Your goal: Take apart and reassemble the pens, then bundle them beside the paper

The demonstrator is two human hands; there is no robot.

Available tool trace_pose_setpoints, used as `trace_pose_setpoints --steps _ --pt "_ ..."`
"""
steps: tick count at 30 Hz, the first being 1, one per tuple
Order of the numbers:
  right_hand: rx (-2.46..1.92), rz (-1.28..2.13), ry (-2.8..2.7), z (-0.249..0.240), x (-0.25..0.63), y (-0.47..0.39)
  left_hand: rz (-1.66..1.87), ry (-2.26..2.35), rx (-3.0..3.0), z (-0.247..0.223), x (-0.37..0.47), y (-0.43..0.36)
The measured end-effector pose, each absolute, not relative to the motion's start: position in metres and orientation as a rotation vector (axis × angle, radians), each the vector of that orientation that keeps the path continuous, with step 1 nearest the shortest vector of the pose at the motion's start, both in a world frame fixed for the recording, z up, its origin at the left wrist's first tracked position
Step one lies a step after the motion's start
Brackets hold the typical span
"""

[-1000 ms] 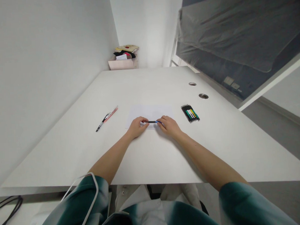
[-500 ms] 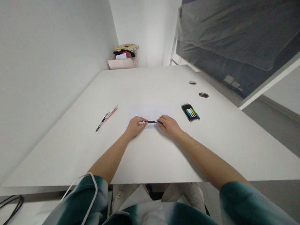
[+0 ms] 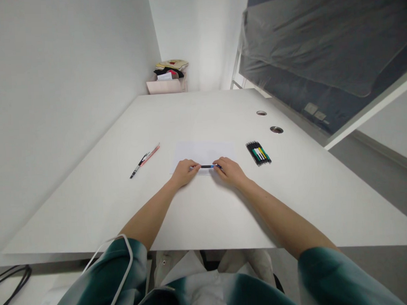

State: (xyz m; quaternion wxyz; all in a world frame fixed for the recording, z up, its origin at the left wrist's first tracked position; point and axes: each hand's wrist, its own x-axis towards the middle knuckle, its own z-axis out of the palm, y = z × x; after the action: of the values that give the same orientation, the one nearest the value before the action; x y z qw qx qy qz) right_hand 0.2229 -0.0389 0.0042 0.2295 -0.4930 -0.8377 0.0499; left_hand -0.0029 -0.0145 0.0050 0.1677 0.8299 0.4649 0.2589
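Note:
A dark pen (image 3: 207, 166) with a blue part lies level between my hands, above a white sheet of paper (image 3: 203, 150). My left hand (image 3: 185, 172) pinches its left end between thumb and fingers. At the other end, the fingers of my right hand (image 3: 229, 170) are closed on the pen near the blue part. Both ends of the pen are partly covered by my fingers. My hands rest low, over the paper's near edge.
Left on the white table (image 3: 206, 215) lie a black-and-white pen (image 3: 137, 169) and a pinkish pen (image 3: 150, 155). To the right is a row of several dark markers (image 3: 258, 153). Two round cable holes (image 3: 276, 130) sit farther back. A box of items (image 3: 165, 85) stands beyond the far edge.
Both hands stay in nearly the same place, still holding the pen. The pen's blue part looks slightly more exposed beside my right fingers.

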Motion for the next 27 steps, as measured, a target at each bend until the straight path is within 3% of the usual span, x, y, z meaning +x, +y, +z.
trace_pose_setpoints --steps 18,27 --pt "-1.268 0.218 -2.237 0.000 0.229 -0.034 0.820 1.298 2.130 0.001 -0.003 -0.014" --pt "-1.175 1.087 -1.507 -0.003 0.240 -0.026 0.810 1.272 2.436 -0.004 -0.005 -0.013"
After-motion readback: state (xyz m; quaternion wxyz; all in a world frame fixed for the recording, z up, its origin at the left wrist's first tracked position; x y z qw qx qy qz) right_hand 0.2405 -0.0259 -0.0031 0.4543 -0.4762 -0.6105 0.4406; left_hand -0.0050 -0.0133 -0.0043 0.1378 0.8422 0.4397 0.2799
